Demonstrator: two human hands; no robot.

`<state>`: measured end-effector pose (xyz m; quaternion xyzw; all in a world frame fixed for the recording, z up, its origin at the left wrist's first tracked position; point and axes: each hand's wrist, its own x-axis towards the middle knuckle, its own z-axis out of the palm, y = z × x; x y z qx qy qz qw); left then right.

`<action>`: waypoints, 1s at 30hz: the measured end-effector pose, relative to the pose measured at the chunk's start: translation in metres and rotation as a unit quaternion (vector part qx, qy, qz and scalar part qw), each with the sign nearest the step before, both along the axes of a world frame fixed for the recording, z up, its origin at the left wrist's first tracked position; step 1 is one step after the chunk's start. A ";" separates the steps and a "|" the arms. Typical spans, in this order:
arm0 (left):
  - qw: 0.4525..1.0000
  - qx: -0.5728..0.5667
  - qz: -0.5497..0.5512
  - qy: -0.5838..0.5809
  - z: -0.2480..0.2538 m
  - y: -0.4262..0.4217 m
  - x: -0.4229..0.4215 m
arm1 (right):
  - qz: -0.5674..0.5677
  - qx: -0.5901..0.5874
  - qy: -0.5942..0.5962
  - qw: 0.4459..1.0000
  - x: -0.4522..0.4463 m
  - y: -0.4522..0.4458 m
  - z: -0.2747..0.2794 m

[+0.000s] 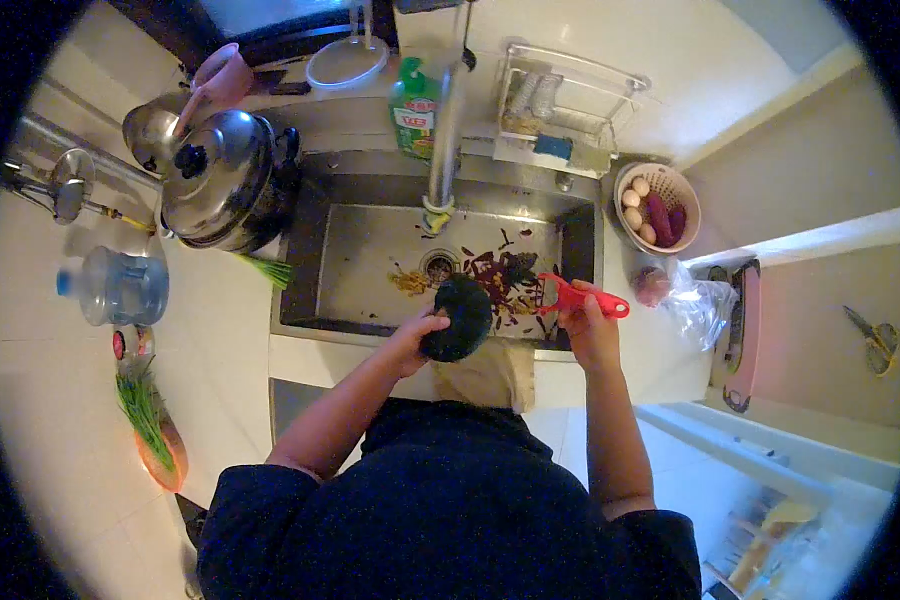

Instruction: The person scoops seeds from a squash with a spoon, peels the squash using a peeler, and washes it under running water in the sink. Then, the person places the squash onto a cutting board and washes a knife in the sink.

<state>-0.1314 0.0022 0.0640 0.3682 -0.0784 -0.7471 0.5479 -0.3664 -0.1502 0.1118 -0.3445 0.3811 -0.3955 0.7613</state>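
Gripping veg [460,328] w/ L hand [410,346], peeler [568,297] w/ R hand [592,332] at veg's 3 o'clock; best to stroke away from L hand.

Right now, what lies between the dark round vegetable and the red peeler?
In the head view, dark scraps in the sink show between them.

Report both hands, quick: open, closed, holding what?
Left hand: closed on a dark round vegetable, over the near side of the sink.
Right hand: closed, holding a red peeler.
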 end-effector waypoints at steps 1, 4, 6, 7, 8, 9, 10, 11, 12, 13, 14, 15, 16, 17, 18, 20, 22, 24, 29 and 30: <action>1.000 0.002 -0.020 0.019 0.009 -0.002 -0.010 | -0.004 0.014 -0.035 0.999 -0.008 0.000 0.001; 0.998 0.019 -0.013 0.052 0.014 -0.010 -0.037 | 0.041 0.013 -0.038 0.998 -0.032 -0.012 -0.006; 0.998 0.035 0.052 0.000 0.009 -0.017 -0.056 | 0.023 0.011 -0.030 0.999 -0.037 -0.015 0.000; 0.995 0.044 0.084 -0.026 0.008 -0.017 -0.064 | 0.016 0.011 -0.025 0.999 -0.038 -0.014 0.007; 0.994 0.035 0.096 -0.022 0.009 -0.018 -0.068 | 0.035 -0.036 -0.039 0.998 -0.038 -0.015 0.011; 0.994 0.025 0.109 -0.019 0.016 -0.019 -0.072 | 0.037 -0.063 -0.028 0.997 -0.041 -0.016 0.010; 0.992 0.015 0.121 -0.015 0.019 -0.019 -0.076 | 0.040 -0.091 -0.017 0.995 -0.044 -0.016 0.008; 0.993 0.004 0.117 -0.006 0.019 -0.017 -0.077 | 0.042 -0.120 -0.007 0.992 -0.047 -0.017 0.007; 0.994 -0.006 0.113 0.004 0.018 -0.013 -0.076 | 0.054 -0.121 0.002 0.991 -0.051 -0.020 0.005; 0.994 -0.015 0.110 0.014 0.018 -0.009 -0.075 | 0.066 -0.121 0.011 0.990 -0.056 -0.023 0.004; 0.993 -0.007 0.118 0.020 0.017 -0.006 -0.075 | 0.079 -0.120 0.020 0.989 -0.061 -0.025 0.002; 0.992 0.002 0.126 0.025 0.016 -0.003 -0.075 | 0.083 -0.115 0.014 0.990 -0.065 -0.026 -0.002; 0.991 0.011 0.134 0.030 0.015 0.000 -0.076 | 0.087 -0.110 0.009 0.990 -0.068 -0.026 -0.007; 0.988 0.019 0.147 0.031 0.015 0.003 -0.078 | 0.091 -0.105 0.005 0.990 -0.071 -0.026 -0.012; 0.986 0.026 0.160 0.031 0.016 0.005 -0.080 | 0.083 -0.082 0.002 0.993 -0.074 -0.025 -0.021; 0.982 0.034 0.179 0.041 0.018 0.010 -0.083 | 0.067 -0.035 -0.005 0.997 -0.078 -0.023 -0.036; 0.979 0.035 0.192 0.062 0.022 0.014 -0.085 | 0.042 0.003 -0.027 0.999 -0.073 -0.021 -0.031; 0.983 0.008 0.176 0.057 0.030 0.014 -0.086 | 0.030 0.008 -0.047 0.998 -0.066 -0.020 -0.019; 0.989 -0.010 0.146 -0.002 0.037 0.006 -0.082 | 0.074 -0.037 -0.112 0.990 -0.039 -0.014 0.015; 0.991 -0.013 0.136 -0.001 0.041 0.003 -0.080 | 0.086 -0.040 -0.117 0.989 -0.031 -0.011 0.024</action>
